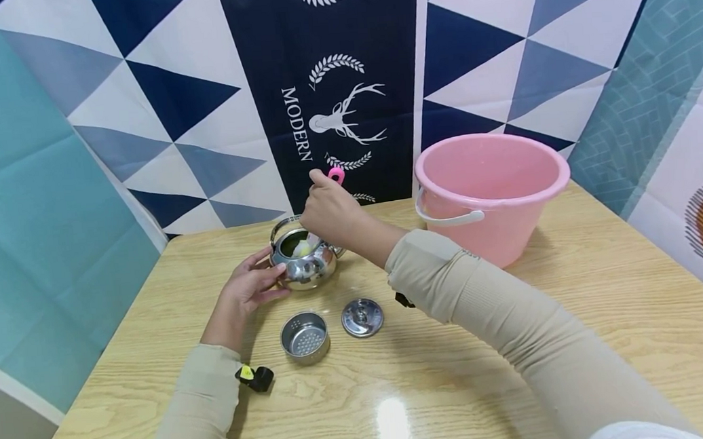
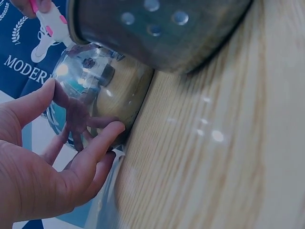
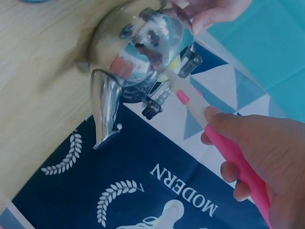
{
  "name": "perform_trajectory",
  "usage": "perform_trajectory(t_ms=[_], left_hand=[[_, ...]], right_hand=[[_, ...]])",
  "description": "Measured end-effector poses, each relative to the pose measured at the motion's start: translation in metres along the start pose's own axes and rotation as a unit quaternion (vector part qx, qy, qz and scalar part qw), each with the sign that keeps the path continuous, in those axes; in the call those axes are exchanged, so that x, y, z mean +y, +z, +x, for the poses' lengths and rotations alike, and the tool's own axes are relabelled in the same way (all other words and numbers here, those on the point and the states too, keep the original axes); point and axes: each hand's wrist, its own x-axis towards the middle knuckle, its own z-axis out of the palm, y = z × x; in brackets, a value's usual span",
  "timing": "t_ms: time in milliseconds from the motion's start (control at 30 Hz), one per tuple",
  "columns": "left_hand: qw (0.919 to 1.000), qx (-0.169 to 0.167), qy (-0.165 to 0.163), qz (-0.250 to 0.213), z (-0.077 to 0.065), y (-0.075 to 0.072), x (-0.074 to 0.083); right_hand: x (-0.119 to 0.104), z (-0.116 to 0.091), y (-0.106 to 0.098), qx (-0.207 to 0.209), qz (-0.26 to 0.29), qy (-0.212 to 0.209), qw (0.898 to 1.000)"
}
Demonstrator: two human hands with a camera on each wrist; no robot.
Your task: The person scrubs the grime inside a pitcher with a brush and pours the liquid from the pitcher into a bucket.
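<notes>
- Teal cloth [image 1: 33, 221] covers the left of the frame; triangle-printed cloth [image 1: 195, 87] hangs behind the wooden table [image 1: 581, 353].
- Left of centre, the left hand [image 1: 248, 281] spreads its fingers wide against the teapot's near-left side; for good steadying, I'd have it press firmly, low on the belly.
- Beside it, just left of mid-frame, stands the steel teapot [image 1: 309, 271], lidless; its slick curve could slip under scrubbing.
- Below the pot, the perforated strainer [image 1: 305, 338] seems safe from the elbows.
- Around the centre, the right hand [image 1: 332, 210] grips the pink-handled scrubber [image 3: 236, 155], its pale head in the pot's mouth. Short turning strokes along the inner wall should serve best, sparing the rim.
- Lower centre, the lid [image 1: 362, 318] lies knob up.
- Right of centre, the pink bucket [image 1: 495, 226] stands near the right forearm; mind that elbow.
</notes>
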Motion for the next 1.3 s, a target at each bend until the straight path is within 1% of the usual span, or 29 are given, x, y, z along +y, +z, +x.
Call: perform_trajectory(t_ms=[200, 300, 533, 600, 733, 800, 900, 1067, 1167, 1300], left_hand=[[1.0, 0.0, 0.0, 0.006, 0.0, 0.001, 0.0], [1.0, 0.002, 0.0, 0.009, 0.0, 0.001, 0.0], [0.9999, -0.007, 0.001, 0.008, 0.0, 0.0, 0.0], [0.9999, -0.008, 0.002, 0.007, 0.001, 0.0, 0.0], [1.0, -0.004, 0.0, 0.007, 0.001, 0.0, 0.0], [1.0, -0.002, -0.001, 0.007, 0.001, 0.0, -0.001], [1.0, -0.002, -0.002, 0.008, 0.001, 0.001, -0.001], [1.0, -0.004, -0.001, 0.009, 0.001, 0.0, -0.002], [1.0, -0.003, 0.001, 0.008, 0.001, 0.0, -0.003], [1.0, -0.002, 0.004, 0.008, 0.001, 0.001, -0.002]], right_hand=[[-0.005, -0.001, 0.0, -0.016, 0.031, 0.003, 0.999], [-0.008, -0.001, 0.001, -0.018, 0.021, 0.007, 1.0], [-0.015, 0.005, 0.002, 0.002, -0.017, 0.007, 1.0], [-0.015, 0.006, 0.003, -0.005, -0.019, 0.009, 1.0], [-0.011, 0.006, 0.008, -0.032, -0.012, 0.016, 0.999], [-0.008, 0.006, 0.011, -0.037, -0.01, 0.019, 0.999], [-0.004, 0.004, 0.014, -0.026, -0.021, 0.019, 0.999], [0.0, 0.004, 0.015, 0.001, -0.04, 0.002, 0.999], [0.001, 0.003, 0.014, 0.012, -0.039, -0.005, 0.999], [0.005, 0.001, 0.011, 0.017, -0.029, -0.01, 0.999]])
